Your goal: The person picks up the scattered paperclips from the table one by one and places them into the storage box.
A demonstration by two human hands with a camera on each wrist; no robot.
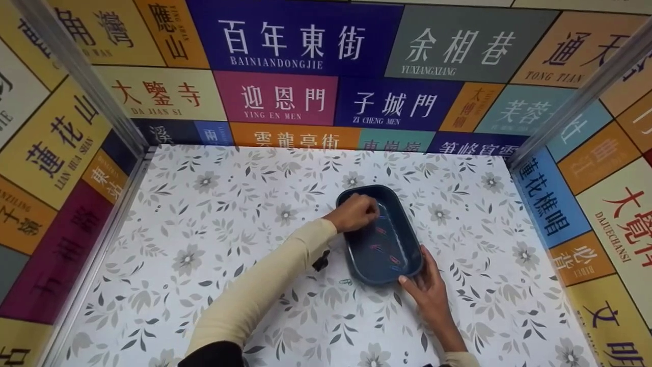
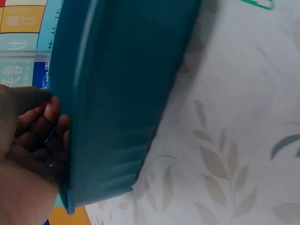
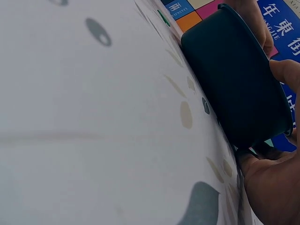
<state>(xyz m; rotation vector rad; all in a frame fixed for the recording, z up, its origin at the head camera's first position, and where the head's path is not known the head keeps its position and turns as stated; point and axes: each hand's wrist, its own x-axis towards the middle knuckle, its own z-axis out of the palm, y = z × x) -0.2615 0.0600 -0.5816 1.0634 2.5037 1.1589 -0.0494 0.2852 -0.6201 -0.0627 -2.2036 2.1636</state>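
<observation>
A dark blue-green plastic tray (image 1: 356, 260) with rounded corners stands on the patterned tabletop. Several paper clips (image 1: 395, 260), pinkish red and blue, lie scattered on its floor. My left hand (image 1: 356, 213) is over the tray's far left part, fingers curled. In the left wrist view its thumb and fingertips pinch what looks like a small blue paper clip (image 2: 45, 81). My right hand (image 1: 428, 288) grips the near right corner of the tray, thumb on the rim and fingers along the outer wall. Outside the tray, a green paper clip (image 1: 346, 282) lies by its near left corner.
The white tabletop (image 1: 229, 265) has a grey leaf and flower print. Upright panels with coloured blocks of lettering (image 1: 285, 99) enclose it at the back and both sides. A small black object (image 1: 321, 261) shows at the left wrist.
</observation>
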